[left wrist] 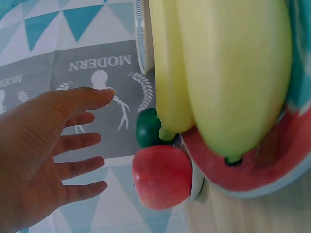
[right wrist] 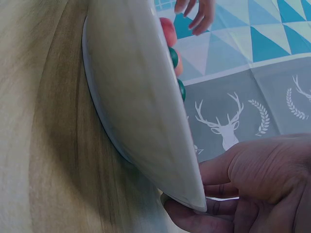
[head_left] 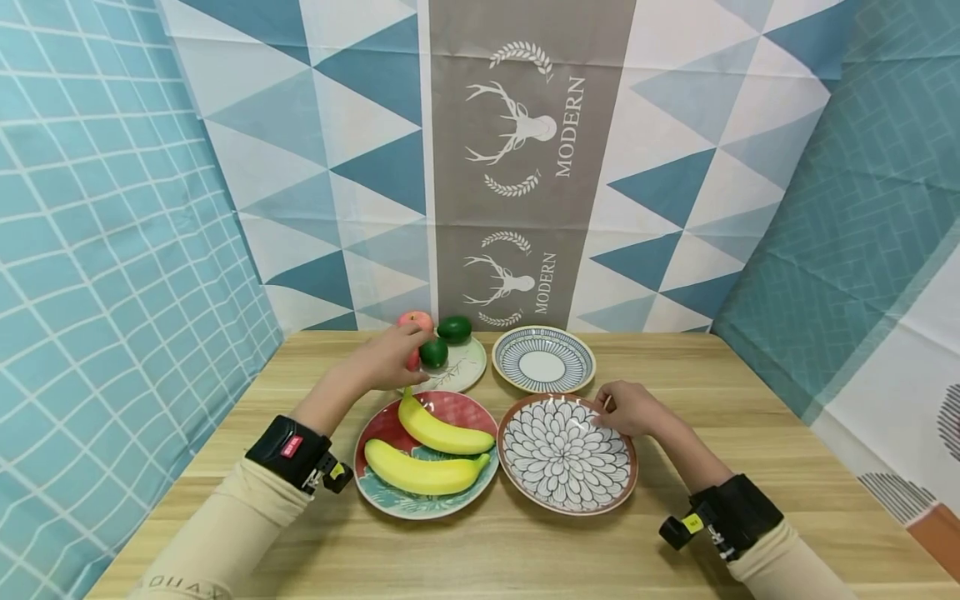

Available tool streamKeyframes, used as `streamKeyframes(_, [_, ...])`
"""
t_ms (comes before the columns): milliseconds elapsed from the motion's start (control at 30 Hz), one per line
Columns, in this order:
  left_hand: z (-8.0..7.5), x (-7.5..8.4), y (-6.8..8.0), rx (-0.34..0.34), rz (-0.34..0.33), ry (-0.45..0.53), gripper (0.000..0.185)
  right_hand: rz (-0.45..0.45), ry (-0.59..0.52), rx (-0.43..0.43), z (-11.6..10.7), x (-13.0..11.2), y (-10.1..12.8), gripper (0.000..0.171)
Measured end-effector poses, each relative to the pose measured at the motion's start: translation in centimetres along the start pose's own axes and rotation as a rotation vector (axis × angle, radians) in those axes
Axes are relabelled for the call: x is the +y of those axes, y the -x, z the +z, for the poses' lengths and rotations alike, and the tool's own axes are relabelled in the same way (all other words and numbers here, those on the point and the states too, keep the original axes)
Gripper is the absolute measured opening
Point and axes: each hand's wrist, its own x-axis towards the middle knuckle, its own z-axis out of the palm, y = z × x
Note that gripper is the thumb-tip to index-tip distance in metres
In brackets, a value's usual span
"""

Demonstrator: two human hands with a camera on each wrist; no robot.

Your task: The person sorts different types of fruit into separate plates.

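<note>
- A light wooden table (head_left: 750, 400) carried the crockery.
- A round plate with a red and teal leaf pattern (head_left: 382, 427) held two yellow bananas (head_left: 431, 454), one beside the other.
- A round white plate with blue radial stripes (head_left: 543, 360) stood behind, near the backdrop.
- A grey fabric panel (head_left: 525, 167) bore white stag emblems and the word "MODERN".

I wear cream long sleeves on both arms; my left sleeve (head_left: 225, 525) shows dark lettering near its lower end. A black band (head_left: 288, 450) wraps my left wrist, with a small red label on top and a little black-and-yellow unit clipped at its side. My right wrist has a matching black band (head_left: 731, 512) with a yellow-tagged unit. My hands (head_left: 390, 358) are bare.
</note>
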Motion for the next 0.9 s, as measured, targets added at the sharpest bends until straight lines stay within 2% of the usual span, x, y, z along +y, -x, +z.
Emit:
streamKeyframes(233, [-0.2,-0.6,-2.1,-0.069,0.007,-0.047,0.059,-0.003,0.007,0.008,0.1,0.1,0.0,0.015])
streamKeyframes(500, [-0.2,-0.2,-4.4,-0.110,0.010,-0.076,0.059,-0.005,-0.009,0.003,0.0,0.2,0.1,0.014])
streamKeyframes(900, [0.6,-0.5,-6.2,-0.152,-0.066,-0.036,0.057,-0.007,0.002,0.009,0.1,-0.2,0.1,0.015])
